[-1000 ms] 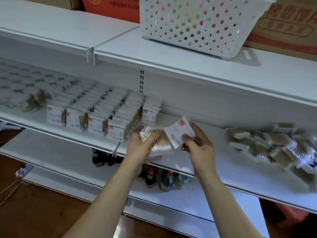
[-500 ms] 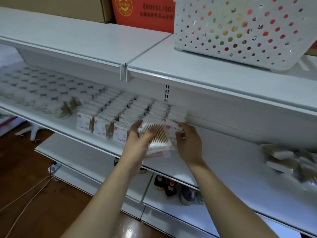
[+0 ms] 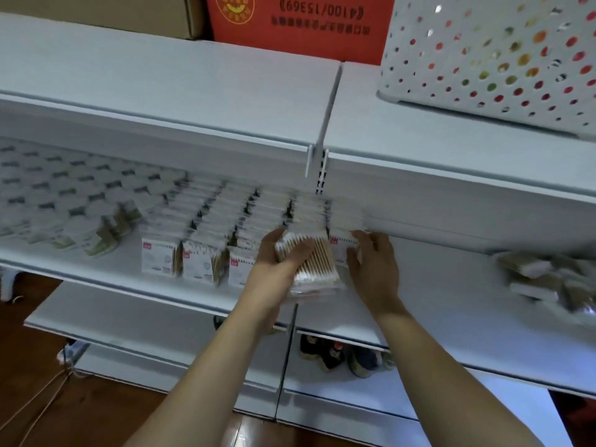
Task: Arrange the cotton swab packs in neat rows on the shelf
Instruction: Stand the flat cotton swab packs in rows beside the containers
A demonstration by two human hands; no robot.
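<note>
Several rows of upright cotton swab packs stand on the white middle shelf. My left hand grips a small stack of packs with wooden sticks showing, held just in front of the rows. My right hand holds a single pack upright at the front of the rightmost row, fingers curled on its right edge. A loose pile of packs lies at the shelf's right end.
A white perforated basket and a red carton sit on the top shelf. Small flat packets cover the shelf's left part. Bottles stand on a lower shelf. Cables trail on the wooden floor.
The view swung right to left as both hands moved to the rows. My right hand carried one pack from the stack and set it upright at the rightmost row's front.
</note>
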